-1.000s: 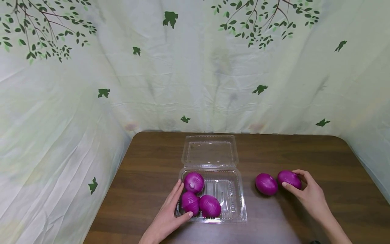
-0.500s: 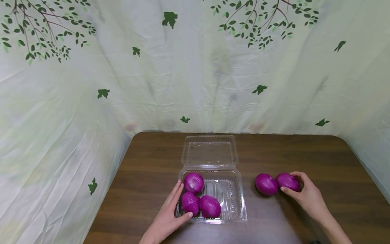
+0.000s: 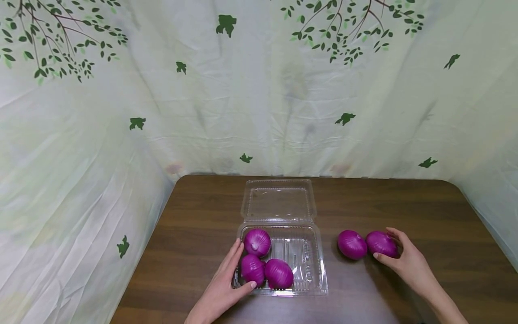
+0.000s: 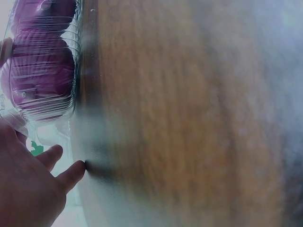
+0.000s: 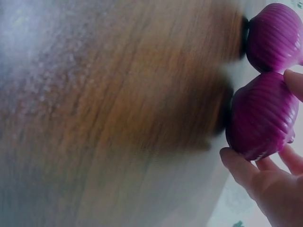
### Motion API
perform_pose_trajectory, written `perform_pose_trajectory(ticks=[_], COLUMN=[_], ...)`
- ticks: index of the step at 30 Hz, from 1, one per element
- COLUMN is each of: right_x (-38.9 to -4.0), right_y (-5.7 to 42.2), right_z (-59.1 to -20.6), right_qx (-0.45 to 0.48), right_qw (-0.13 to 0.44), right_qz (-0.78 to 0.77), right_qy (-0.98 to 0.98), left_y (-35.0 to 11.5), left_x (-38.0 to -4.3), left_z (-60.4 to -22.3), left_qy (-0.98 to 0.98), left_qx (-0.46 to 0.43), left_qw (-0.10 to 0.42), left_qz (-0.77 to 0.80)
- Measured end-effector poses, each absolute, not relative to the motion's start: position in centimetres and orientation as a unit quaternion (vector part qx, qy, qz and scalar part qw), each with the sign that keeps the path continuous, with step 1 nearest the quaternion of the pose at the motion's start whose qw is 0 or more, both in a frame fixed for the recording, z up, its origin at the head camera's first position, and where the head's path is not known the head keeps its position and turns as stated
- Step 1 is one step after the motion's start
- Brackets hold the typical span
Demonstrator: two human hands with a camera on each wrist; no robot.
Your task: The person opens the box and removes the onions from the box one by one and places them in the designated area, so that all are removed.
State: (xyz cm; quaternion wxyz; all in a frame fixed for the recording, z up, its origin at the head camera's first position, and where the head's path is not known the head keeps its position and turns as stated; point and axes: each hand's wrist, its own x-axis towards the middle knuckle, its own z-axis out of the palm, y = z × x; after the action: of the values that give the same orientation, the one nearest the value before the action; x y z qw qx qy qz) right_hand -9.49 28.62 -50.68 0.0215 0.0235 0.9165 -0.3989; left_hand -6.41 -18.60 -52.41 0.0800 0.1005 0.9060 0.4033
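A clear plastic clamshell container [image 3: 311, 270] stands with its lid folded back, three red onions in its left part, one of them a front onion [image 3: 279, 274]. Along its left side lie the straight fingers of my left hand [image 3: 226, 281], the thumb over the front rim. To the right, two more red onions sit side by side on the table. My right hand [image 3: 410, 263] holds the farther-right red onion [image 3: 381, 243], thumb on the near side and fingers behind. In the right wrist view this held onion [image 5: 262, 116] meets its neighbour onion [image 5: 274, 38].
The transparent lid [image 3: 279, 200] lies flat behind the container. Brown wood-grain tabletop [image 3: 202, 225] stretches between the container and the loose onions. A pale curtain [image 3: 259, 90] with leaf prints hangs behind the table and along its sides.
My right hand and the onion it holds have shifted slightly left, and the neighbouring onion has been nudged a little left. The left hand and the container have stayed in place.
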Motion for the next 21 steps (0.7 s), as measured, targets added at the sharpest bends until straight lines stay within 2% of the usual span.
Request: perform_pose_trajectory(ticks=[7, 21], right_x=[-9.3, -8.3], right_y=[28.6, 25.9], right_z=[-50.4, -48.6], right_qx=[0.02, -0.061], right_qw=[-0.002, -0.142], right_qz=[-0.389, -0.346], right_qy=[0.921, 0.925], left_y=[-18.7, -18.6], left_x=[-6.4, -6.4], left_z=[-52.5, -52.4], left_qy=[0.904, 0.905], left_qx=[0.106, 0.102], left_qw=[0.076, 0.081], left_qz=[0.408, 0.404])
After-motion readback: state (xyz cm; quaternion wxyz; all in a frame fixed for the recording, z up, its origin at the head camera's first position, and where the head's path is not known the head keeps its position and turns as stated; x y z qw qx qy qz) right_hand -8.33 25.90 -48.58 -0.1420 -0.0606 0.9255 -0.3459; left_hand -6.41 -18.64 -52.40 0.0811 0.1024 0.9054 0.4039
